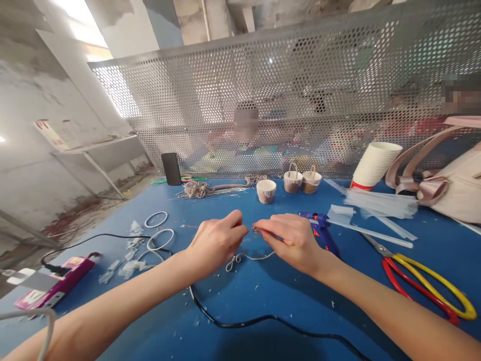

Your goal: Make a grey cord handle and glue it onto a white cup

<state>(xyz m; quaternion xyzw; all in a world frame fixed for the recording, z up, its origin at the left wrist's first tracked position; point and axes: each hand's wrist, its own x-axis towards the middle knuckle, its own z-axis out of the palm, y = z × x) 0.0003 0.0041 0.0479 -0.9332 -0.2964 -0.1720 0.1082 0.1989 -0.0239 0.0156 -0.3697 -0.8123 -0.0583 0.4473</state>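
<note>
Both of my hands are held over the middle of the blue table, fingertips facing each other a short gap apart. My left hand [221, 238] is closed in a pinch. My right hand [287, 238] pinches thumb against fingers, with a tiny brownish end showing at the tips. A thin grey-beige cord [250, 257] runs in a loop below, from under the left hand towards the right. Just behind the right hand lies a blue glue gun [319, 225], partly covered by it. A small cord-wrapped paper cup [266, 191] stands beyond the hands.
Two wrapped cups with handles [293, 181], a cord bundle [199, 189] and a phone [171, 169] line the back. Rightward are stacked paper cups [376, 163], glue sticks [398, 203], scissors [424, 286] and a bag [458, 180]. Leftward: white rings [161, 239], a power strip [56, 283]. A black cable [255, 321] crosses in front.
</note>
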